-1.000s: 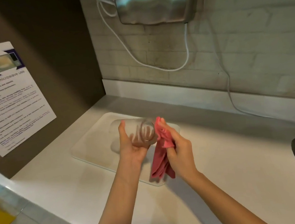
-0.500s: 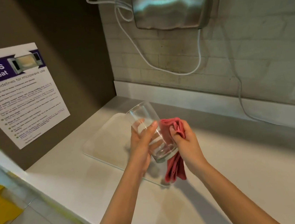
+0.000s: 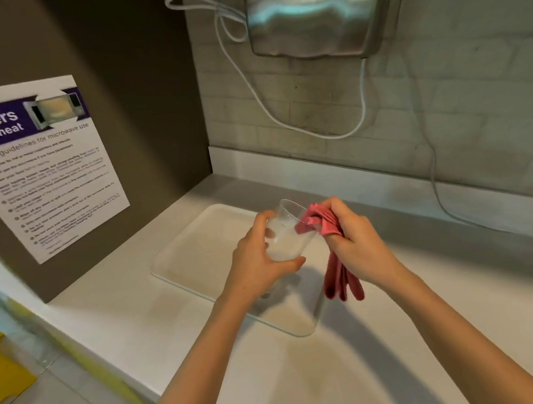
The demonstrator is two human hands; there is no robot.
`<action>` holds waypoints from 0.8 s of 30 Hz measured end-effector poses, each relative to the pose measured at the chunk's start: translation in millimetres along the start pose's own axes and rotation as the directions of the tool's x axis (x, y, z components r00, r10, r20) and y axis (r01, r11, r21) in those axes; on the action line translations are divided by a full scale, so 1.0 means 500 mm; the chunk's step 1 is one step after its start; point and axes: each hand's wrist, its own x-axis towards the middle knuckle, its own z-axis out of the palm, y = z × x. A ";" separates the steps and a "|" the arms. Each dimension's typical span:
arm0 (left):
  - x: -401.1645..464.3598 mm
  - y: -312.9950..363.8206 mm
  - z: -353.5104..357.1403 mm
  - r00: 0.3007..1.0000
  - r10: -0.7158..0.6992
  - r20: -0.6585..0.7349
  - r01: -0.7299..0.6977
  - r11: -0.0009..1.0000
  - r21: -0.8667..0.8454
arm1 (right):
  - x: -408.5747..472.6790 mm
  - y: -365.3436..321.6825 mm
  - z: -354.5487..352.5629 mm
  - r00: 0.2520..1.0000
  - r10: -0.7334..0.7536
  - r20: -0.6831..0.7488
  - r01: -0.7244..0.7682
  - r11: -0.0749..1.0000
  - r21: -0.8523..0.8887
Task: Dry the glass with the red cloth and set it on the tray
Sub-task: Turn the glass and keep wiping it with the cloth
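Head view: left hand [image 3: 259, 263] wrapped around glass [image 3: 287, 232], holding it tilted above tray [image 3: 196, 244], rim pointing up and away. Right hand [image 3: 357, 244] pinches red cloth [image 3: 319, 222], bunched end pressed at glass rim, possibly tucked inside; loose tail hangs below hand. Tray rests flat on counter [image 3: 438, 298].

Red cloth [image 3: 330, 227]; clear glass [image 3: 287, 232]; white tray [image 3: 203, 243]; purple-banded poster [image 3: 32, 163] at ten o'clock; silver dryer [image 3: 315, 11].
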 end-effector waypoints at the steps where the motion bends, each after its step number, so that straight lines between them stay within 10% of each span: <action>1: 0.000 -0.001 -0.002 1.000 -0.007 0.004 0.007 1.000 0.013 | -0.006 0.002 0.001 1.000 -0.004 -0.017 0.005 0.999 0.050; 8: -0.007 0.016 0.006 0.976 -0.208 0.070 0.218 0.881 -0.419 | -0.022 0.006 0.067 0.949 0.177 -0.260 -0.021 0.861 0.509; 14: -0.008 0.019 -0.004 0.953 -0.272 0.134 0.279 0.609 -0.743 | -0.048 0.021 0.112 0.927 0.358 -0.108 -0.205 0.729 0.653; 20: 0.006 0.031 -0.018 0.957 -0.244 0.155 0.247 0.416 -0.875 | -0.061 0.019 0.122 0.772 0.536 0.341 -0.392 -0.021 0.920; 24: 0.009 0.033 -0.017 0.969 -0.171 0.179 0.234 0.399 -0.887 | -0.063 0.009 0.119 0.773 0.392 0.498 -0.448 -0.218 0.867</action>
